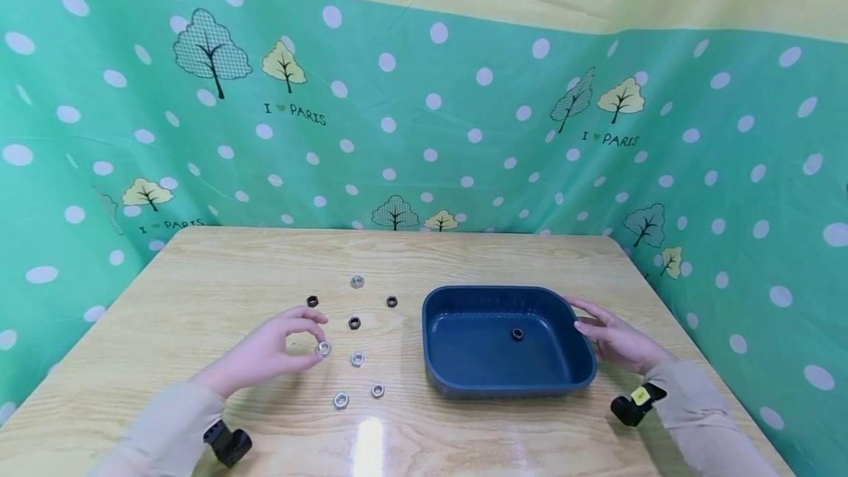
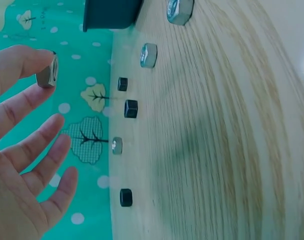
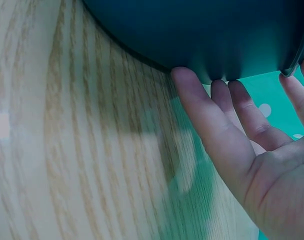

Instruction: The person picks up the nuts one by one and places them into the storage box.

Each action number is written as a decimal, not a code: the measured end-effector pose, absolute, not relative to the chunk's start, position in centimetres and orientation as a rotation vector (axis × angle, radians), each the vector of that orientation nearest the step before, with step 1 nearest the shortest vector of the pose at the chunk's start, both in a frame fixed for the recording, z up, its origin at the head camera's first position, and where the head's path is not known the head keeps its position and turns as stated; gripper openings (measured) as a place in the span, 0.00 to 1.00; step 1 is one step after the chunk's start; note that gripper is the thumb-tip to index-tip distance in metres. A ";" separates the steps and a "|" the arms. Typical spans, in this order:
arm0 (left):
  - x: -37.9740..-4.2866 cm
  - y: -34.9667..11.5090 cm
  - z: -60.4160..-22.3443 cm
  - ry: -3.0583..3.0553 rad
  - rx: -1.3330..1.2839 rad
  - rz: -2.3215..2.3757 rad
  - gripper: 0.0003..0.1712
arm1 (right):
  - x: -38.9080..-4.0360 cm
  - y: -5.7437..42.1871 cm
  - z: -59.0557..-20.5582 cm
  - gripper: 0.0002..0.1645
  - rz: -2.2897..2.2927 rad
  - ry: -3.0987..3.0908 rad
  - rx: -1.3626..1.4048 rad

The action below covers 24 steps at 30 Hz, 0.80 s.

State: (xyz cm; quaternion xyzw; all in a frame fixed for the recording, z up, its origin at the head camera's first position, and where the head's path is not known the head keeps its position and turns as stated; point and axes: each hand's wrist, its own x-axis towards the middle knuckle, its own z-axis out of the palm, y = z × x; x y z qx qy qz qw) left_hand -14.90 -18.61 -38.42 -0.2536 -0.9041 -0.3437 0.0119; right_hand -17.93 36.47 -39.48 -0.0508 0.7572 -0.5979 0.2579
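Observation:
My left hand [image 1: 274, 344] pinches a silver hex nut [image 1: 323, 349] between thumb and forefinger, raised over the table, its other fingers spread apart. In the left wrist view the held nut [image 2: 48, 72] shows edge-on at the fingertips. Several loose nuts lie close by, among them a black nut [image 1: 354, 322] and a silver nut [image 1: 358, 359]. My right hand [image 1: 619, 337] holds the right end of a dark blue tub [image 1: 510, 391], thumb at the rim and fingers against the outer wall [image 3: 207, 40]. One black nut [image 1: 517, 333] lies inside the tub.
Farther back on the wooden table [image 1: 265, 256] are a silver nut [image 1: 357, 282] and two black nuts, one left [image 1: 312, 301] and one right [image 1: 392, 301]. Nearer the front lie two silver nuts [image 1: 341, 400]. A green patterned curtain [image 1: 411, 138] hangs behind the table.

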 end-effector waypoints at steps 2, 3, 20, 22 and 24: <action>-15.0 -18.3 -38.5 -2.805 -0.800 -1.078 0.13 | -17.9 36.5 -39.5 0.41 -1.626 2.047 -0.140; -15.1 -18.1 -38.5 -2.802 -0.798 -1.072 0.13 | -18.0 36.5 -39.4 0.41 -1.630 2.043 -0.140; -16.2 -15.2 -38.4 -2.786 -0.886 -1.128 0.11 | -18.0 36.5 -39.5 0.41 -1.624 2.054 -0.149; -16.2 -15.0 -38.4 -2.788 -0.894 -1.126 0.11 | -18.0 36.5 -39.6 0.41 -1.621 2.058 -0.143; -16.3 -14.7 -38.5 -2.789 -0.903 -1.129 0.11 | -18.0 36.5 -39.7 0.41 -1.621 2.061 -0.137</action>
